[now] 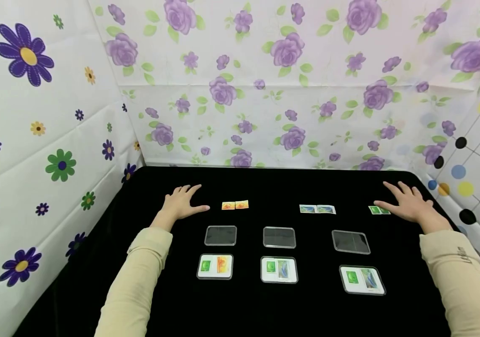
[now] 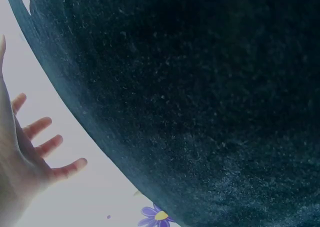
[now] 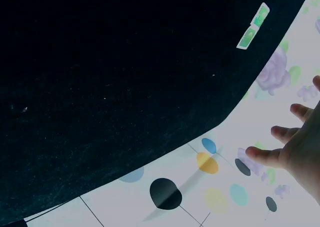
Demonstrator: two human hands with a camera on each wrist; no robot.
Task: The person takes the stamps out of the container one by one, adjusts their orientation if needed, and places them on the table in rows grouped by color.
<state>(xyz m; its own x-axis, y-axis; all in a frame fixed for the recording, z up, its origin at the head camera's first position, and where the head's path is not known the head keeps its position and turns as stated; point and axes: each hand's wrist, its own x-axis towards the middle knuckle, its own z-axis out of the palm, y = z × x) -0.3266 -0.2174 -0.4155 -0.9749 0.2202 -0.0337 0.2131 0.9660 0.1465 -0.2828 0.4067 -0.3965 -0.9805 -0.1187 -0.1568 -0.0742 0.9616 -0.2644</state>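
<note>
My left hand [image 1: 182, 203] is held over the back left of the black table with fingers spread, holding nothing; beside it lie two orange stamp-like pieces [image 1: 235, 205]. On the right, my right hand [image 1: 408, 205] is spread the same way above two small green stamp-like pieces [image 1: 374, 210], partly covering them in the head view. The right wrist view shows that green pair [image 3: 253, 27] whole, apart from the hand. Two blue landscape stamps [image 1: 317, 209] lie between the hands. In front are three see-through rectangular cases [image 1: 221, 235], [image 1: 279, 237], [image 1: 351, 242].
Nearest the body are three clear cases with white inserts. The left one [image 1: 215, 267] shows a green and an orange stamp; the middle [image 1: 279, 270] and right [image 1: 362, 280] show green and blue ones. Flowered and dotted sheets [image 1: 265, 117] wall the table's back and sides.
</note>
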